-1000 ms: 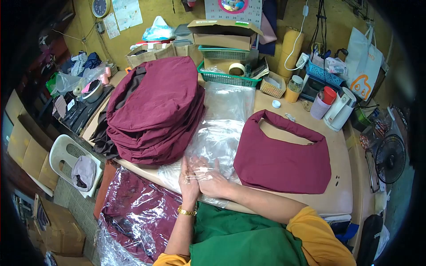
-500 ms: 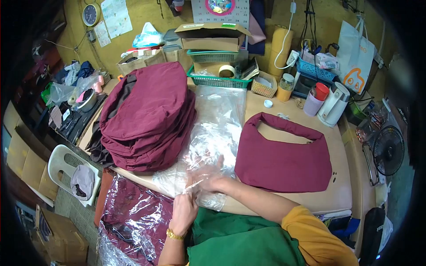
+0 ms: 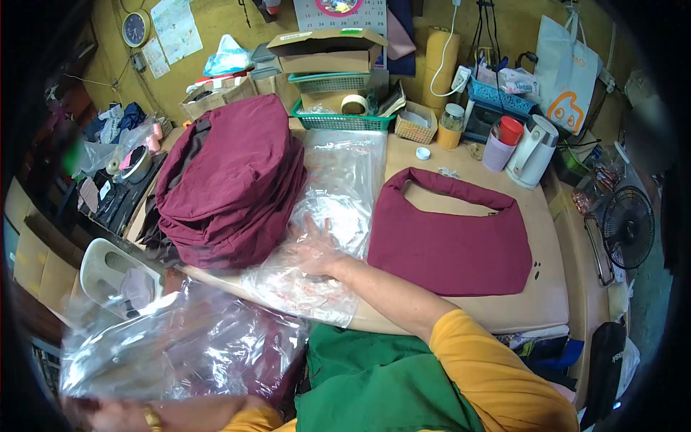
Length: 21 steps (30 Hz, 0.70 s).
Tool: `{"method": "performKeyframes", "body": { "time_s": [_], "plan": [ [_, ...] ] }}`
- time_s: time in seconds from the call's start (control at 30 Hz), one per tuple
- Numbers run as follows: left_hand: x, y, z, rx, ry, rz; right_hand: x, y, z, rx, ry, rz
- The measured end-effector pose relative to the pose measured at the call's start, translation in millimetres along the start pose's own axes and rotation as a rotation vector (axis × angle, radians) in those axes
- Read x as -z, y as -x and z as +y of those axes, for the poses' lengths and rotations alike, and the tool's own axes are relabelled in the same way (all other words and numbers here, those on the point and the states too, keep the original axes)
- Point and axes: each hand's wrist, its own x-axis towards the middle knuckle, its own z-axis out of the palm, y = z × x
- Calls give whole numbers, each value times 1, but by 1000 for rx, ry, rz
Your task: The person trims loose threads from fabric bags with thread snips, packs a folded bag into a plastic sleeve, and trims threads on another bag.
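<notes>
My right hand [image 3: 313,248] lies flat with fingers spread on a stack of clear plastic bags [image 3: 342,173] on the table. At the lower left, my left hand [image 3: 111,415], blurred and wearing a gold bracelet, grips the edge of a clear plastic bag [image 3: 180,345] stretched out beside the table. Under that sheet, maroon pieces in plastic [image 3: 270,360] show through. A maroon shoulder bag [image 3: 450,248] lies flat to the right of my right hand. Left of the plastic stack rises a pile of maroon bags [image 3: 230,173].
Green baskets [image 3: 345,124] with a cardboard box stand at the back. A jar [image 3: 451,126], a lilac cup [image 3: 497,147] and a white kettle [image 3: 533,151] line the back right. A black fan [image 3: 626,227] is at the far right, a white chair [image 3: 108,266] at left.
My left hand has swung down and left, pulling a clear plastic bag away from the stack. My right hand has shifted slightly up and left, staying on the stack. The view has moved a little.
</notes>
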Motion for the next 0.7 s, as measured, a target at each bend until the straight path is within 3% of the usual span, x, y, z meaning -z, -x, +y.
{"method": "performKeyframes", "body": {
  "time_s": [0.1,0.13,0.17,0.23,0.27,0.3,0.37,0.4,0.43,0.5,0.53,0.57,0.63,0.67,0.7],
  "plan": [
    [-7,-10,4,-238,-241,-66,-34,-1,-11,-13,56,53],
    [-17,-13,5,-316,-316,-75,-65,-8,-19,-61,-107,42],
    [-29,-17,6,-394,-392,-84,-17,40,-49,171,109,-137],
    [-92,28,34,-54,102,-330,6,102,-54,428,-438,-79],
    [-124,50,49,143,314,-385,-6,120,-41,525,-466,142],
    [-146,69,59,0,387,-512,6,143,-21,375,-250,394],
    [-168,108,82,231,414,-603,38,182,33,28,91,574],
    [-174,124,81,225,402,-719,9,186,70,-204,183,721],
    [-188,143,95,261,483,-714,-30,192,116,-340,103,539],
    [-211,183,135,63,522,-693,-34,205,96,-264,-11,460],
    [-215,200,160,-27,568,-729,-34,209,85,-163,-258,582],
    [-219,219,179,-101,660,-780,-32,212,86,-169,-259,580],
    [-219,245,209,-259,783,-794,-15,215,83,-161,-1209,424],
    [-215,253,216,-256,790,-803,1,218,71,-159,-1880,324],
    [-210,261,222,-301,827,-915,3,220,81,-171,-1886,333]
  ]
}}
